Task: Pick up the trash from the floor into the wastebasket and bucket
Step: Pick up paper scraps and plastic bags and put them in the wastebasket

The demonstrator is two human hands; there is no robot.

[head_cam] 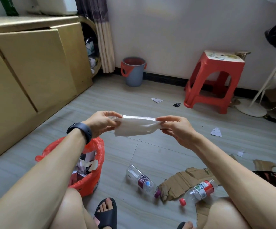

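Both hands hold a white crumpled paper sheet (134, 127) stretched between them above the floor. My left hand (101, 123) pinches its left end and my right hand (175, 128) pinches its right end. Below my left forearm stands the wastebasket lined with a red plastic bag (92, 177), holding several paper scraps. A grey bucket with a red rim and handles (133, 71) stands by the far wall. Two empty plastic bottles lie on the floor: one with a purple label (142, 180), one with a red label (200, 190). Torn cardboard (180, 182) lies under them.
Small paper scraps (157, 100) (216, 131) (240, 152) and a dark bit (177, 104) lie on the grey tiles. A red plastic stool (215, 80) stands at the right wall, a fan stand (251, 108) beside it. A tan cabinet (31, 71) runs along the left. My sandalled foot (105, 212) is at the bottom.
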